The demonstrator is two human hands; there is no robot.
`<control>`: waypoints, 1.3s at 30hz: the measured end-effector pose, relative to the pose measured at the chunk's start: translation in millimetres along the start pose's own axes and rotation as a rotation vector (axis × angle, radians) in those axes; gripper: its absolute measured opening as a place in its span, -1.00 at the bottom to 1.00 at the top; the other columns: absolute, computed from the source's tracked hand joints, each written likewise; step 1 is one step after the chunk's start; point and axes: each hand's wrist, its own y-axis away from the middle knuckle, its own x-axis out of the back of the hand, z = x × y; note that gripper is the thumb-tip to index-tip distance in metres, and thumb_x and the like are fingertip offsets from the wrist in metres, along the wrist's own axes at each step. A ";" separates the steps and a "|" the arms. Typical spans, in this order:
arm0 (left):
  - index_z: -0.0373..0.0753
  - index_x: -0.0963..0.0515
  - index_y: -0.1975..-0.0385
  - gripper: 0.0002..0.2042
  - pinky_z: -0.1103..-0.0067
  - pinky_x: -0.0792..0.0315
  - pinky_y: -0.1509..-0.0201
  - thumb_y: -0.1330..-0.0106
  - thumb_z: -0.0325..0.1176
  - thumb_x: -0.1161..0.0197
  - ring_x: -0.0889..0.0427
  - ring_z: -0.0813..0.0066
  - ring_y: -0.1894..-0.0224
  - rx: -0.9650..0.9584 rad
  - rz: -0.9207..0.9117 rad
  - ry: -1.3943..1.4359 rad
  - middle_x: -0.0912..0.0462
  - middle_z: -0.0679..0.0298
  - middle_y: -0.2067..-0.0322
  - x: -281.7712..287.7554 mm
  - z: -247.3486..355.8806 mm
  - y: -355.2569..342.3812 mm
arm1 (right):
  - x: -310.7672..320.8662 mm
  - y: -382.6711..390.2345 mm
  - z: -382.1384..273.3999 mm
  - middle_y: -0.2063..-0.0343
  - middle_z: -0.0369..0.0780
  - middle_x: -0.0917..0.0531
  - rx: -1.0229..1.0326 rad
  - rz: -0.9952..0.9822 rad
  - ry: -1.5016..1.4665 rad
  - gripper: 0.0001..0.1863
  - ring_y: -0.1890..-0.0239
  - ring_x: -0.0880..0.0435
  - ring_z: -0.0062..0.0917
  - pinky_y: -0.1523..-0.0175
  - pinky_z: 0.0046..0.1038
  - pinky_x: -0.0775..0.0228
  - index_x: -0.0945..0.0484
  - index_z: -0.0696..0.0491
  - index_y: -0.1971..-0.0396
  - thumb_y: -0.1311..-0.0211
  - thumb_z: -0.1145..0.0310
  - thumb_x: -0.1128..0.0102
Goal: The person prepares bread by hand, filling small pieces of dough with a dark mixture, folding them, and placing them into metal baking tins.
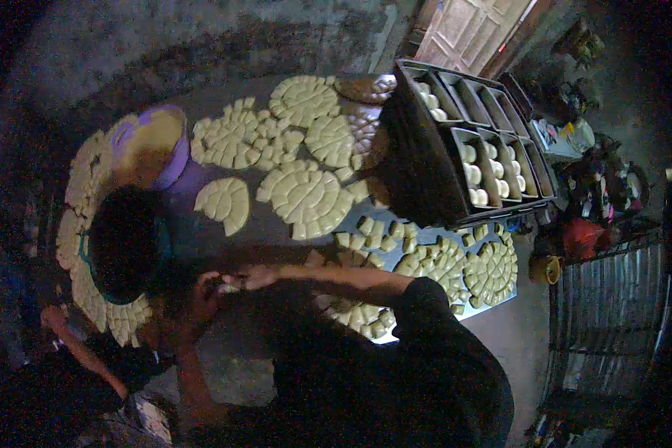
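Black rect. metal pan block [467,203], split into deep slots: smooth round pale dough balls [473,174] sit in three lower slots + one upper. Round purple plastic basin [173,170], tan inside; next to it a round dark tub w/ teal rim [84,257], contents too dark to tell. Flat, glossy cream dough slabs [306,198], cut into wedges & blocks, lie on dark smooth table [265,243]; chunkier cut pieces nr R arm. L hand [204,296] & R hand [257,277] meet over table, fingers bent around/nr small pale bit [230,284]; can't tell if gripped. Co-worker's hand [53,318] far L.
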 end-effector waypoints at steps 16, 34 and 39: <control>-0.24 -0.51 -0.08 -0.70 0.55 -0.50 0.16 -0.44 -0.28 -0.15 -0.59 0.50 0.19 -0.033 0.164 -0.060 -0.61 0.24 0.10 -216.7 177.4 -10.0 | 426.5 536.1 -71.4 0.05 -0.18 -0.65 -0.248 0.854 -0.824 -0.43 0.16 -0.69 -0.51 0.07 -0.45 -0.56 -0.47 0.07 -0.12 -0.28 -0.04 -0.16; -0.27 -0.59 0.15 -0.77 0.59 -0.47 0.42 -0.39 -0.23 -0.24 -0.55 0.59 0.36 0.280 0.612 0.158 -0.64 0.29 0.32 -257.5 51.3 78.4 | 584.6 576.4 34.7 0.18 -0.11 -0.70 -0.310 0.401 1.099 -0.67 0.11 -0.67 -0.25 -0.03 -0.29 -0.48 -0.67 -0.01 0.11 -0.10 0.48 -0.16; -0.27 -0.57 0.09 -0.73 0.53 -0.48 0.29 -0.39 -0.20 -0.24 -0.56 0.50 0.30 0.334 0.612 0.196 -0.64 0.24 0.29 -258.0 2.2 103.3 | 612.8 561.7 82.9 0.27 -0.13 -0.68 -0.240 0.241 0.906 -0.67 0.16 -0.67 -0.28 0.03 -0.33 -0.47 -0.66 0.05 0.13 -0.05 0.45 -0.15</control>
